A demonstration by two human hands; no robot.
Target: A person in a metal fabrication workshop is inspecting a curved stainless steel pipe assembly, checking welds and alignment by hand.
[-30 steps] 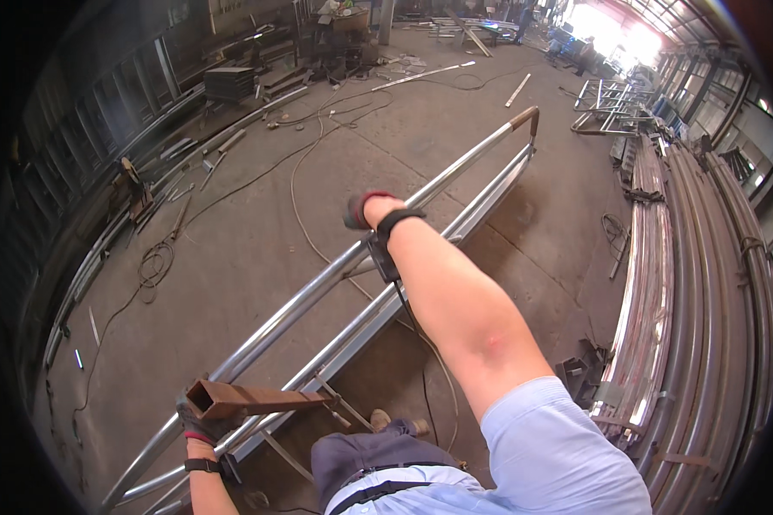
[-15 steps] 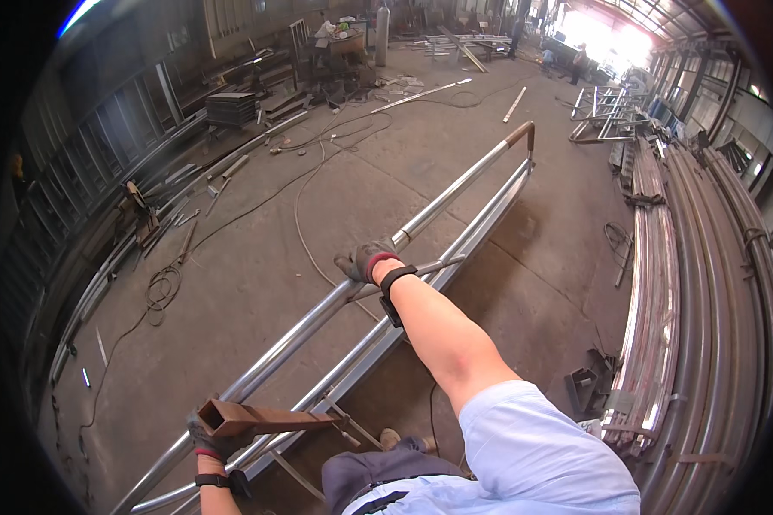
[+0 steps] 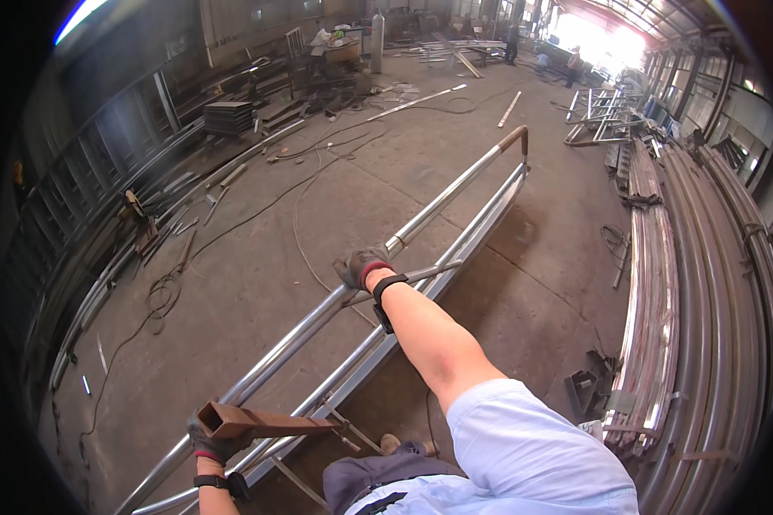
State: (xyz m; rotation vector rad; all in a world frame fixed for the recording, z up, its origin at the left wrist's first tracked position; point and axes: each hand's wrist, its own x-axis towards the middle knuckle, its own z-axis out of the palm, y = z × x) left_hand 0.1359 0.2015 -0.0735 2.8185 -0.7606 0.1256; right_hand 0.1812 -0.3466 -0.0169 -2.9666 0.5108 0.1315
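Observation:
A long metal railing frame (image 3: 442, 196), made of shiny round tubes with a rusty bent end, runs diagonally from the lower left to the upper middle. My right hand (image 3: 362, 264), in a dark glove with a red cuff, is closed over its upper tube beside a cross piece. At the lower left, my gloved left hand (image 3: 217, 442) is closed at the same frame. A rusty square tube (image 3: 270, 419), its hollow end toward the left, partly covers that hand's fingers. Whether they wrap the tube or the rail behind is hard to see.
Long metal tubes (image 3: 717, 318) lie bundled along the right side. Cables (image 3: 165, 296) trail over the concrete floor at left. Scrap and bar stock line the left wall. Welded frames (image 3: 599, 116) stand at the far right, and people (image 3: 573, 66) are in the background.
The view has shifted slightly. My right hand and the frame's far end appear a little lower and further left; both hands keep the same hold.

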